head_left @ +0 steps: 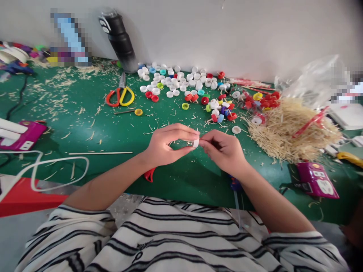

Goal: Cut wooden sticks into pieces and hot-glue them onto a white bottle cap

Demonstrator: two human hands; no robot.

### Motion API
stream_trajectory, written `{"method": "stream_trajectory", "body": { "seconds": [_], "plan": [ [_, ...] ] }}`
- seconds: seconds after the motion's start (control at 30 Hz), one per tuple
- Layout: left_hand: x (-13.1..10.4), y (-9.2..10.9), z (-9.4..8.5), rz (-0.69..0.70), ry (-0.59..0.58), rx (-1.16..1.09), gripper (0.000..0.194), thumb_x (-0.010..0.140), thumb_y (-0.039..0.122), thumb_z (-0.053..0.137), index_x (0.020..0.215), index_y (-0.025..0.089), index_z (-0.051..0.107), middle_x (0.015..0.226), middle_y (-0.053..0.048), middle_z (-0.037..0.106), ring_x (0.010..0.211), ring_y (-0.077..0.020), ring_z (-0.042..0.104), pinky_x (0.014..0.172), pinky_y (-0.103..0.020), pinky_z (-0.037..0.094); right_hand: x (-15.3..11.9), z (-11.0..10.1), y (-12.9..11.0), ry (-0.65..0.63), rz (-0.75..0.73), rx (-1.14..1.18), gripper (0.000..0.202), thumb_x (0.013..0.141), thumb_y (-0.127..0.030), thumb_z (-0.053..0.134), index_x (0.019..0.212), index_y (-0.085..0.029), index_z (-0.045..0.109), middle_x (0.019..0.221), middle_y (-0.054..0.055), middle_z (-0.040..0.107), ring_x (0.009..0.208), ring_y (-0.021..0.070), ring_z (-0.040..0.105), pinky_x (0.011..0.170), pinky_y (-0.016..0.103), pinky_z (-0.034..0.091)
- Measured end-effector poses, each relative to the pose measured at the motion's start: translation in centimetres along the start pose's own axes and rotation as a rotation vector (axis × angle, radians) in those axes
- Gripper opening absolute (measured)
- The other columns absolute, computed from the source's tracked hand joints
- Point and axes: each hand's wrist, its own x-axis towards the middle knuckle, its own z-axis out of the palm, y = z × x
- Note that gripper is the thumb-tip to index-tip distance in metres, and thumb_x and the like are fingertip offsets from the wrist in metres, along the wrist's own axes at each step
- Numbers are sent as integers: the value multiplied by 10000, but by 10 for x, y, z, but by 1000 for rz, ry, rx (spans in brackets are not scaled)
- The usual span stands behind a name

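Note:
Near the middle of the green table, my left hand [171, 145] pinches a white bottle cap [195, 143] between thumb and fingertips. Thin pale bits show inside or beside the cap. Close on its right side, my right hand [222, 149] has its thumb and index finger pressed together at the cap's edge; whatever lies between them is too small to make out. Beyond the hands lie many white caps [191, 82] and a group of coloured caps with sticks in them [220, 118]. A loose white cap [236, 130] rests right of my right hand.
Scissors [122, 92] and a black bottle [120, 43] are at the back left. A heap of thin wooden sticks [295, 132] fills the right. Purple boxes [317, 180] stand at both sides. One long stick [100, 153] and a white cable [61, 158] lie at left.

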Motion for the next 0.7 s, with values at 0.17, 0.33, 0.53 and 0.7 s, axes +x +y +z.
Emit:
{"method": "stream_trajectory", "body": {
  "seconds": [0.17,0.33,0.53,0.7],
  "plan": [
    [1,0,0,-8,22,-72,288,762,159,812,1038,231,773,1082,-78,778,948,-172,732,759,-264,616,-1,-2,-1,56,-217,-230,75,963,-220,630,890,-214,647,747,-13,677,609,104,572,569,240,455],
    [-1,-3,3,-173,12,-319,318,760,192,824,1071,221,770,1095,-82,753,966,-175,724,819,-294,633,-3,-2,2,119,-426,-420,90,967,-163,604,972,-247,636,851,11,734,715,141,673,618,269,527],
    [2,-3,1,-368,-10,-515,307,702,218,867,996,193,785,1041,-77,751,929,-179,728,826,-306,633,-2,-8,11,104,-608,-605,152,943,-149,630,1062,-244,625,890,39,748,778,183,704,658,310,564],
    [5,-1,0,-504,-28,-607,304,689,212,870,979,187,781,1007,-63,753,907,-168,720,854,-318,620,-1,-14,11,95,-688,-682,161,920,-112,643,1025,-231,613,837,36,740,730,184,684,622,307,542]
  ]
}}
